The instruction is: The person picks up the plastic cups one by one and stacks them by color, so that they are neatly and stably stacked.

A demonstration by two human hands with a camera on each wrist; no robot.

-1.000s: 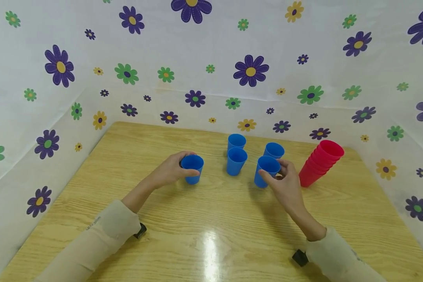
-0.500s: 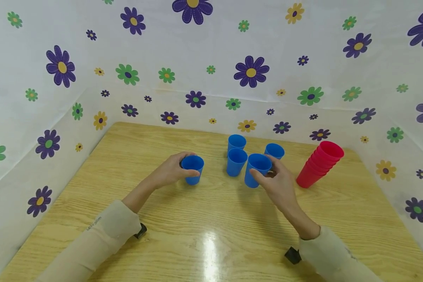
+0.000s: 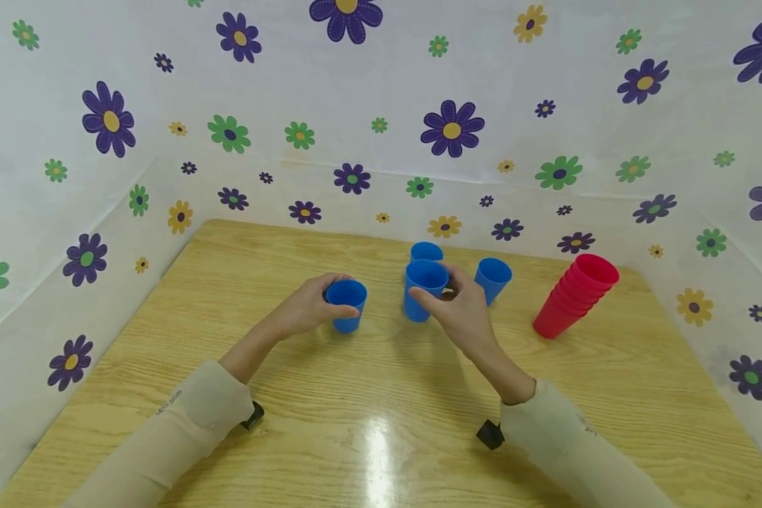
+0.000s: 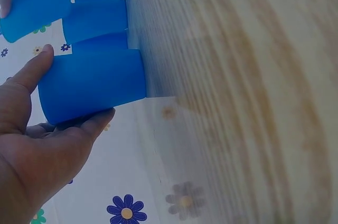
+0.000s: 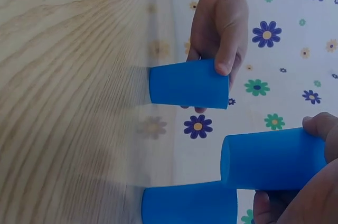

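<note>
The left hand (image 3: 311, 308) grips a blue cup, the left-hand cup (image 3: 348, 295), which stands upright on the wooden table (image 3: 292, 423), toward the back edge and a little left of its midpoint; the thumb lies along the near side and the fingers curl behind. The right hand (image 3: 466, 314) grips another, the right-hand cup (image 3: 425, 277), holding it raised, mouth up, farther along toward the table's right edge, thumb in front. In the right wrist view a low cup (image 5: 190, 204), also blue, stands on the table beside and below the raised one, its rim overlapping the raised base; whether they touch cannot be told. Behind the right-hand cup, nearer the back edge, the rim of a rear cup (image 3: 426, 250) shows, and to the right, past the right hand, stands a lone cup (image 3: 493, 275), both blue. A red stack (image 3: 570, 300) of nested cups leans near the table's back right corner, well apart from both hands. Pale sleeves (image 3: 190, 409) cover the forearms, with a dark block (image 3: 490, 434) by the right cuff. A flowered backdrop (image 3: 368, 85) rises beyond the back edge.
</note>
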